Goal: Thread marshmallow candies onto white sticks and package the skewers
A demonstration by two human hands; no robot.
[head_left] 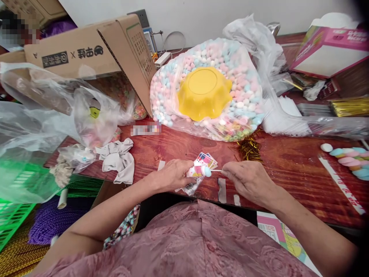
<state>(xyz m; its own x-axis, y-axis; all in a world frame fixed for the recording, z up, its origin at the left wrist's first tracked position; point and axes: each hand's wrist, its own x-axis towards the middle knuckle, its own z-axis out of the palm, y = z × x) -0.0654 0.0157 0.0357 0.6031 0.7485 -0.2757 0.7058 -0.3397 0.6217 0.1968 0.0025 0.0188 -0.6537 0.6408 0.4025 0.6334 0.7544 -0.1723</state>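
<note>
My left hand is closed round a small printed plastic packet with pastel marshmallow pieces at its mouth. My right hand pinches a thin white stick whose tip touches a pale blue marshmallow at the packet. Both hands hover just above the near edge of the red-brown wooden table. Behind them lies a big clear bag of pastel marshmallows with an upturned yellow bowl resting on it.
A tuft of gold twist ties lies just beyond my right hand. Twisted marshmallow ropes sit at the right edge. A crumpled grey cloth, plastic bags and a cardboard box crowd the left. A pink box stands back right.
</note>
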